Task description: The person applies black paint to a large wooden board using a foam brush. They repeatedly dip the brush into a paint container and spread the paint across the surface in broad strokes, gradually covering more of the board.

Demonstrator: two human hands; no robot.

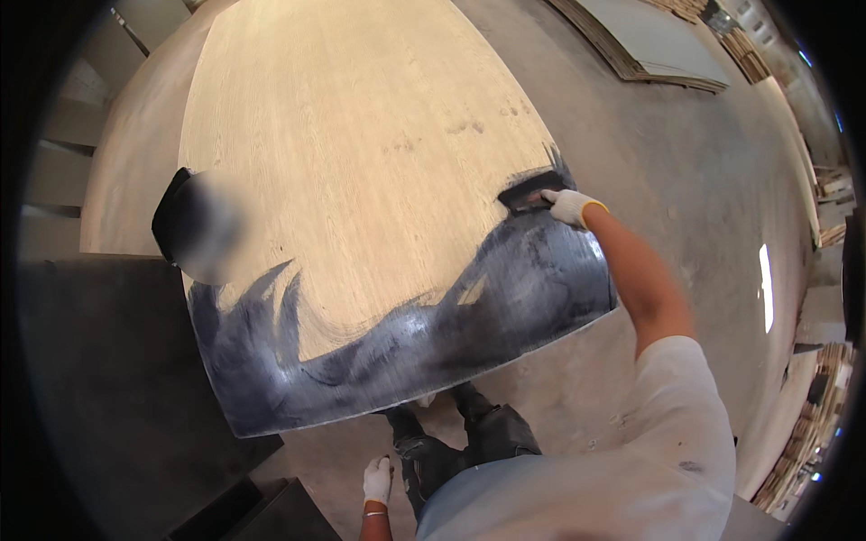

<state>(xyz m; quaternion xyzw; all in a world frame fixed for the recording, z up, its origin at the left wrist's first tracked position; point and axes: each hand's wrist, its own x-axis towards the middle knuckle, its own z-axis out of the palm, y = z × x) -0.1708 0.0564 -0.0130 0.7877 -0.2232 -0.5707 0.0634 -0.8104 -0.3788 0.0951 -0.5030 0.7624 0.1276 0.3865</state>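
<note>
Right hand (570, 207) closed on one flat black spreader (521, 193), at the side edge of one black-smeared wood-grain panel (343, 180); open floor (713, 207) to its right, one sheet stack (654, 41) beyond; one blurred dark shape (168, 216) across leftward; left hand (378, 480) below, loosely curled, contents unclear.

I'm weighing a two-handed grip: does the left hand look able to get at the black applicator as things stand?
Probably not without moving: the left hand is down beside the legs, with part of the panel between it and the black applicator, which the right hand grips.
</note>
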